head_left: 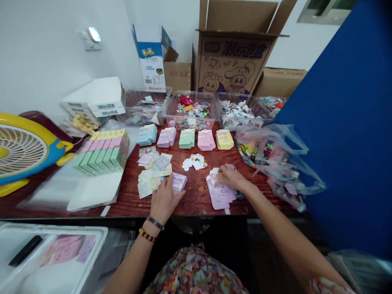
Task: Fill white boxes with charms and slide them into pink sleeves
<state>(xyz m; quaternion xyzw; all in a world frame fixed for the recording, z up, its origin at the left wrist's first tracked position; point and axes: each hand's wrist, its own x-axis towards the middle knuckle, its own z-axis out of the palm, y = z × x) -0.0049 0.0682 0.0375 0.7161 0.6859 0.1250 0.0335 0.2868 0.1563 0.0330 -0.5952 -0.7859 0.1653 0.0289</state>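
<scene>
My left hand (163,198) rests on the wooden table (196,196), fingers curled over a small purple card packet (179,181) beside a loose spread of pastel cards (151,171). My right hand (232,176) lies palm down on a fanned pile of pink flat packets (219,192), fingers closed on the pile's top. Between the hands lie a few white cut-out stickers (194,162). Behind them runs a row of small stacks: blue (147,134), lilac (166,137), green (186,138), pink (206,140), yellow (224,139).
Clear bins (190,110) of mixed stickers line the back, with cardboard boxes (234,61) behind. A block of upright coloured boxes (102,151) stands left, near a yellow fan (21,149). Plastic bags (272,157) lie right, against a blue panel (346,134). A white tray (45,257) sits low left.
</scene>
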